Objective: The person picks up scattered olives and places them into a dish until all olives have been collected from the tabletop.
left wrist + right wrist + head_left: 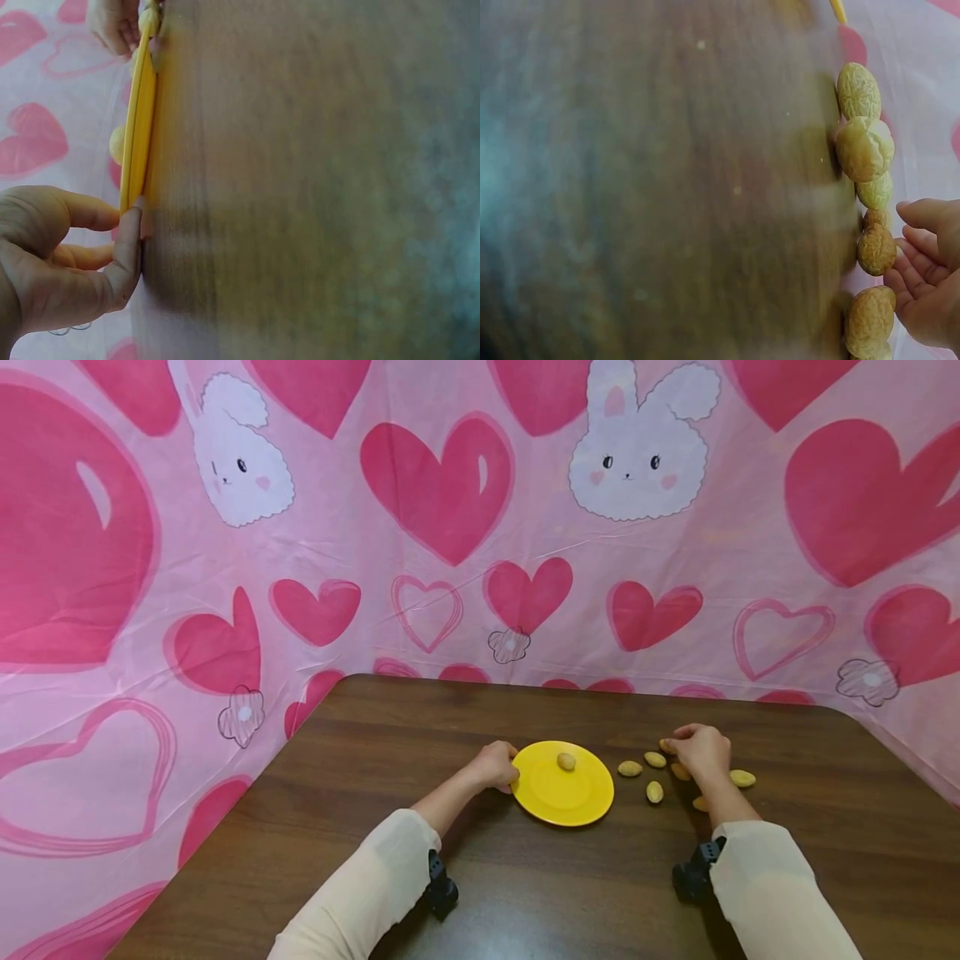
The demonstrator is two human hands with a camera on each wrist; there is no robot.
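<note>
My left hand (495,766) pinches the left rim of a round yellow plate (551,802); in the left wrist view, fingers lie above and below that rim. One wrinkled, oval, tan nut-like piece (566,762) lies on the plate toward its far side. Over at the right, my right hand (703,750) is lowered among similar pieces, its fingertips right at a far brownish one (665,746). Thumb and fingers stand apart in the right wrist view, close behind a brown wrinkled piece (876,250). My palm and wrist partly cover other pieces.
Several loose pieces surround my right hand: a yellowish one (630,768) near the plate, another (655,792) closer to me, and one (742,778) on the right. A dark wooden table (570,893) carries everything. Pink heart-patterned cloth (442,543) hangs behind and left.
</note>
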